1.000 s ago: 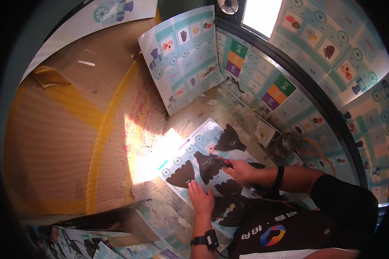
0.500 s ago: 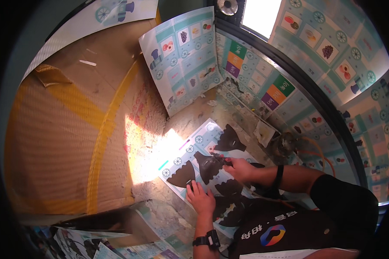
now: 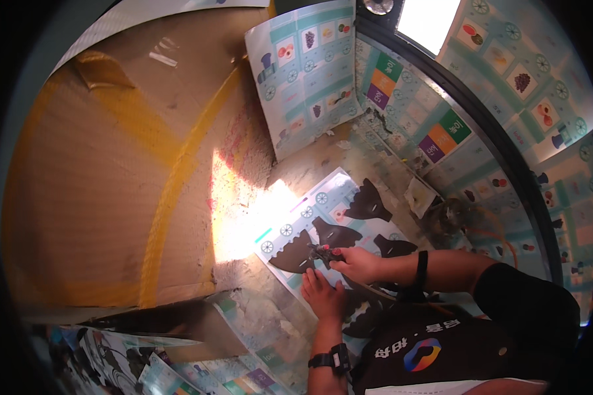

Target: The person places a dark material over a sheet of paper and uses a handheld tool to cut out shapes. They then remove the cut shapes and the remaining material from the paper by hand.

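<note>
My right hand (image 3: 361, 264) is closed around a small dark hand tool with red on its grip (image 3: 324, 254); its exact kind is too small to make out. The tool's tip lies over the right end of a black fan-shaped piece with a scalloped edge and a slot (image 3: 288, 255). Just below that piece, my left hand (image 3: 323, 295) rests with fingers spread, fingertips at its lower edge. More black pieces of this shape (image 3: 369, 201) lie around on a printed sheet (image 3: 290, 217) with pale blue wheel patterns. Some are partly hidden under my right hand and arm.
A large brown carton with yellow straps (image 3: 112, 197) fills the left. Behind the work a printed sheet (image 3: 303, 72) stands upright. A dark curved frame (image 3: 501, 151) and more printed sheets (image 3: 507, 79) rise at right. An orange hose (image 3: 501, 237) runs near a blurred round object.
My right hand has moved left and nearer with the tool, from the middle black piece to the left one. My left hand has shifted slightly right along that piece. The whole view has tilted a little.
</note>
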Motion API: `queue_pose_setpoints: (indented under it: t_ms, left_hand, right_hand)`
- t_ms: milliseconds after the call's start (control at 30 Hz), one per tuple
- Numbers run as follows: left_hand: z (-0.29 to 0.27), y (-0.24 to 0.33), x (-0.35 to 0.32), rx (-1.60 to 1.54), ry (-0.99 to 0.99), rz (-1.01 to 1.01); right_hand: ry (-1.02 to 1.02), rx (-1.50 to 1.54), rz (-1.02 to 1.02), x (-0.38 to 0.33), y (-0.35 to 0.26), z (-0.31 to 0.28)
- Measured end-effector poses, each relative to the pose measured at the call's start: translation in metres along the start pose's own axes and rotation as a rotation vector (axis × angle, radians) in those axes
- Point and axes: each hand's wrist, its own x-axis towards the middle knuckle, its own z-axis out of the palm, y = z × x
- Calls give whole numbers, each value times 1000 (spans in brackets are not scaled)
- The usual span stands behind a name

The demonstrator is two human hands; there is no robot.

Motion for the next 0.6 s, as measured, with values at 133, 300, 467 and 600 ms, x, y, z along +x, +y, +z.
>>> queue_pose_setpoints:
  t_ms: [133, 300, 467, 600]
  left_hand:
    - [-1, -4, -4, -12, 42, 34]
    - [0, -9, -5, 2, 11, 32]
    - [1, -9, -4, 4, -29, 8]
    - [0, -8, -5, -11, -13, 13]
  right_hand:
    - [19, 12, -16, 10, 2, 18]
    - [-26, 3, -53, 16, 5, 33]
    - [-91, -27, -61, 11, 3, 35]
    - [-38, -56, -50, 4, 8, 27]
